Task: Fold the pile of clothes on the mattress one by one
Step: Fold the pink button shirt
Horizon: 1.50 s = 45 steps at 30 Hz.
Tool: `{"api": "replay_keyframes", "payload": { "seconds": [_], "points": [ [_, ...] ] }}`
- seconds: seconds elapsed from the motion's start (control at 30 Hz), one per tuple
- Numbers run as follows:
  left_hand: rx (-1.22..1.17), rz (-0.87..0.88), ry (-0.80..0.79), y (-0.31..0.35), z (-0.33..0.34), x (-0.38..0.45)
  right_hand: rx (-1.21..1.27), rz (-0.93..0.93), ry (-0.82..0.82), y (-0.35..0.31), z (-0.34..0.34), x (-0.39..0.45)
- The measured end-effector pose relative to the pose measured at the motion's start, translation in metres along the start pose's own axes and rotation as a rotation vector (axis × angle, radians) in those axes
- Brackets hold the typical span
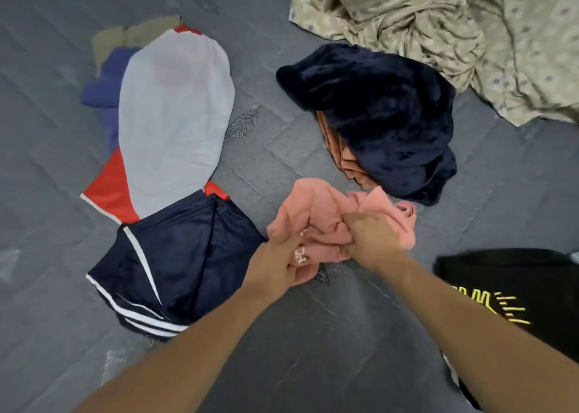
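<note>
grey quilted mattress fills the view and carries every item. both forearms reach forward to its centre. left hand and right hand each grip a bunched pink garment, fingers curled into the cloth; the garment is crumpled between the two hands, its far edge lying just beside a dark navy fleece heap that rests on orange fabric.

to the left, a flattened stack runs away from the person: navy shorts with white stripes nearest, then a light grey garment over red and blue pieces. a patterned beige sheet is rumpled at the far right corner. black cloth with yellow print lies at the near right edge.

bare mattress shows between stack and fleece heap, and near the person under the forearms.
</note>
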<state>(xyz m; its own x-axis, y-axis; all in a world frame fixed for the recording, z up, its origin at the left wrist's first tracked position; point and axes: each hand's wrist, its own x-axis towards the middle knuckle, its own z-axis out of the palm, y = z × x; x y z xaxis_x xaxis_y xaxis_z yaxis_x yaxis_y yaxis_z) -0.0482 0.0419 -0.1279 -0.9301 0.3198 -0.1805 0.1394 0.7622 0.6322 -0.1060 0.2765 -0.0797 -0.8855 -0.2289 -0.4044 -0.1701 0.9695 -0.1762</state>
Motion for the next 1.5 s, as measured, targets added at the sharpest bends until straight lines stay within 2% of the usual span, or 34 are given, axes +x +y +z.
{"api": "replay_keyframes", "payload": {
  "seconds": [0.1, 0.27, 0.33, 0.37, 0.43, 0.5, 0.53, 0.67, 0.77, 0.83, 0.93, 1.1, 1.17, 1.3, 1.37, 1.5],
  "points": [
    [0.008, -0.002, -0.048, 0.001, 0.005, -0.040, 0.071, 0.006, -0.036, -0.012, 0.032, -0.038],
    [0.191, -0.009, -0.067, 0.003, 0.022, -0.099, 0.127, -0.039, 0.052, -0.018, 0.081, -0.090],
    [0.125, -0.018, -0.134, 0.013, 0.023, -0.110, 0.145, -0.057, 0.025, -0.015, 0.090, -0.104],
    [0.019, -0.057, -0.148, 0.019, 0.020, -0.109, 0.178, -0.067, 0.034, -0.013, 0.091, -0.109],
    [-0.184, -0.092, -0.055, 0.025, 0.018, -0.097, 0.226, -0.145, 0.067, -0.007, 0.086, -0.116],
    [-0.119, -0.094, 0.083, 0.029, 0.016, -0.077, 0.236, -0.259, 0.117, -0.006, 0.076, -0.124],
    [-0.084, -0.116, 0.095, 0.031, 0.013, -0.066, 0.260, -0.309, 0.138, -0.006, 0.070, -0.128],
    [-0.108, -0.200, -0.147, 0.045, -0.009, -0.022, 0.325, -0.371, 0.098, -0.005, 0.049, -0.145],
    [-0.165, -0.443, -0.239, 0.039, -0.017, -0.004, 0.268, -0.313, -0.053, -0.001, 0.042, -0.153],
    [-0.120, -0.537, -0.307, 0.038, -0.018, -0.003, 0.248, -0.232, -0.072, 0.001, 0.041, -0.152],
    [-0.161, -0.541, -0.267, 0.038, -0.010, -0.005, 0.356, -0.138, 0.026, -0.001, 0.043, -0.143],
    [-0.550, -0.516, -0.039, 0.061, -0.012, -0.027, 0.307, -0.126, 0.300, -0.029, 0.041, -0.140],
    [-0.640, -0.489, 0.022, 0.079, -0.023, -0.038, 0.495, -0.048, 0.301, -0.046, 0.034, -0.148],
    [-0.701, -0.448, 0.066, 0.117, -0.046, -0.061, 1.011, 0.059, 0.146, -0.077, 0.012, -0.174],
    [-0.761, -0.468, 0.063, 0.141, -0.063, -0.074, 1.126, 0.067, 0.083, -0.085, -0.002, -0.189],
    [-0.926, -0.495, 0.015, 0.200, -0.101, -0.098, 1.288, 0.108, 0.154, -0.094, -0.043, -0.216]
  ]
}}
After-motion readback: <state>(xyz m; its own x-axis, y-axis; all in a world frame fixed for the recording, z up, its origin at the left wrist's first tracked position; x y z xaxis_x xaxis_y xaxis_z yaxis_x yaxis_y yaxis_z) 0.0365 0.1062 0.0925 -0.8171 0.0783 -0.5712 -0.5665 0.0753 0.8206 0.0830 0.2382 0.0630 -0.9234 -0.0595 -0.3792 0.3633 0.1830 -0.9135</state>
